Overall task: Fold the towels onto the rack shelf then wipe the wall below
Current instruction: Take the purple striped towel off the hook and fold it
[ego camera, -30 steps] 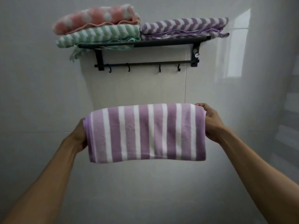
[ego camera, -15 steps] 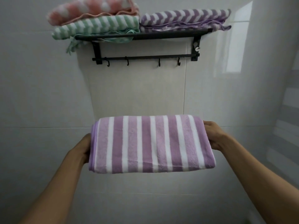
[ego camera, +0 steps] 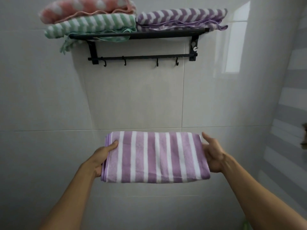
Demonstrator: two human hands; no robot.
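The folded purple-and-white striped towel (ego camera: 155, 157) is held flat in front of the tiled wall (ego camera: 49, 97), well below the black rack shelf (ego camera: 137, 34). The left hand (ego camera: 102, 157) clamps its left edge, thumb on top. The right hand (ego camera: 213, 156) supports the right edge; its finger closure cannot be determined, as the fingers are probably beneath the fabric. On the shelf rest a pink towel (ego camera: 86, 9), a green towel (ego camera: 93, 24) beneath it, and a purple chevron towel (ego camera: 181, 17) beside both.

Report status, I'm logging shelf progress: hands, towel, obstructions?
Left hand and right hand grip folded purple striped towel by its ends. Towel below rack. Three towels already shelved. Path clear.
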